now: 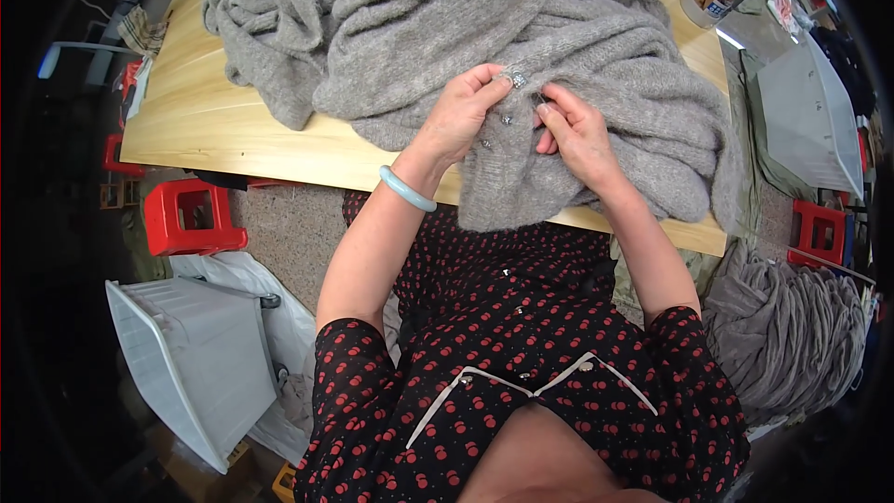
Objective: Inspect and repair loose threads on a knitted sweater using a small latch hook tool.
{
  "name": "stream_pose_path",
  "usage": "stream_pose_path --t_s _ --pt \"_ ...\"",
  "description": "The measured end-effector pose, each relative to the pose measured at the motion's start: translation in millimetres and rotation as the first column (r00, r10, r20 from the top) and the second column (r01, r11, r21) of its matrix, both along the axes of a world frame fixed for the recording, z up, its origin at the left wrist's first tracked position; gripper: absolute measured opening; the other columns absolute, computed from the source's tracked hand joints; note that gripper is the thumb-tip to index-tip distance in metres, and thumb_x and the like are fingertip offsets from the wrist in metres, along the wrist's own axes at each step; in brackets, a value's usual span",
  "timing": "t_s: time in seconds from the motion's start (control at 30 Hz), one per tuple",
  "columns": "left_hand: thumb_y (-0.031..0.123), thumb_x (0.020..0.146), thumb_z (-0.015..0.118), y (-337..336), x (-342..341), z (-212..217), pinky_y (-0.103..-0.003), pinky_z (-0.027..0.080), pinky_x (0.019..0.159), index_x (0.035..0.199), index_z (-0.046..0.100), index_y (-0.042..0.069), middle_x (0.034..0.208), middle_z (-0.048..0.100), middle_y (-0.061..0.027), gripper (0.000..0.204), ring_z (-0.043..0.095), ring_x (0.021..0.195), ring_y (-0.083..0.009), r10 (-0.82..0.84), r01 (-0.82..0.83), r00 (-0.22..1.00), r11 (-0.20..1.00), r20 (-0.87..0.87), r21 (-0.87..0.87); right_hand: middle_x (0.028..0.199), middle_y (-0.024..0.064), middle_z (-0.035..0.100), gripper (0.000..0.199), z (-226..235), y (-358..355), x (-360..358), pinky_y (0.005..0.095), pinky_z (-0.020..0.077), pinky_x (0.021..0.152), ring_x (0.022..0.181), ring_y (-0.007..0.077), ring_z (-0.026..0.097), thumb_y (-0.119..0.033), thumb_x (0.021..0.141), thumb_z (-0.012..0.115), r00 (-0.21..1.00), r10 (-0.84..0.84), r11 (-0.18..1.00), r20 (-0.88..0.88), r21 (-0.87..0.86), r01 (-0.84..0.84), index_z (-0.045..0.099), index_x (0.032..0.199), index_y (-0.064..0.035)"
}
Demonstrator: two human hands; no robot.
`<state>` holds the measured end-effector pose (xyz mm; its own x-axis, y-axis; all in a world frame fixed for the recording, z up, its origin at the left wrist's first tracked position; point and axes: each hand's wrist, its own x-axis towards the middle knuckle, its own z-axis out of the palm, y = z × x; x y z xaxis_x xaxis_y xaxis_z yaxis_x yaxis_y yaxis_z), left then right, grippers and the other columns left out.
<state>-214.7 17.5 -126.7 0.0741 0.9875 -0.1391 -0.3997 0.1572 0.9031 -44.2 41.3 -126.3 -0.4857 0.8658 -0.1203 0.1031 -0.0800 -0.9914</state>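
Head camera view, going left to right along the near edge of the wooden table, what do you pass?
Red plastic stool → pale green bangle → left hand → shiny button → right hand → second red stool.

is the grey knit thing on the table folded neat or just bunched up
Bunched up. The grey knit garment lies in loose heaps and folds across the wooden table, with both hands pinching its buttoned edge.
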Motion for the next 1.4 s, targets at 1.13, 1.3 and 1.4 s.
stream_pose_path --t_s 1.13,1.3,1.4 --pt "0.016 0.082 0.057 -9.3 10.2 10.1 -0.025 0.042 0.067 0.095 0.055 0.001 0.083 0.055 -0.0045 0.019 0.052 0.074 -0.0109 0.33 -0.282 0.838 0.944 -0.435 0.172 0.065 0.0035 0.056 0.011 3.8 -8.6 1.7 0.0214 0.04 0.047 0.05 0.006 0.048 -0.011 0.088 0.047 0.977 -0.105 0.936 0.187 0.349 0.034 0.053 0.088 -0.0021" --pt "0.018 0.064 0.073 -20.9 27.8 17.1 -0.036 0.042 0.063 0.079 0.057 0.003 0.077 0.049 -0.0093 0.026 0.051 0.074 -0.0268 0.681 -0.01 0.275 0.707 -0.678 0.707 0.068 0.0027 0.054 0.015 7.2 -5.0 7.9 0.02 0.038 0.05 0.055 0.0044 0.044 -0.013 0.089 0.046 0.97 -0.111 0.886 0.216 0.465 -0.002 0.054 0.092 -0.0015" --pt "0.014 0.066 0.07 -22.9 32.9 17.6 -0.036 0.042 0.063 0.078 0.057 0.002 0.077 0.049 -0.0087 0.022 0.051 0.074 -0.0263 0.639 0.03 0.217 0.751 -0.737 0.66 0.07 0.0011 0.054 0.017 15.4 -7.1 9.9 0.0192 0.0375 0.051 0.056 0.0041 0.044 -0.014 0.089 0.047 0.982 -0.05 0.96 0.182 0.28 -0.003 0.054 0.096 -0.0007"
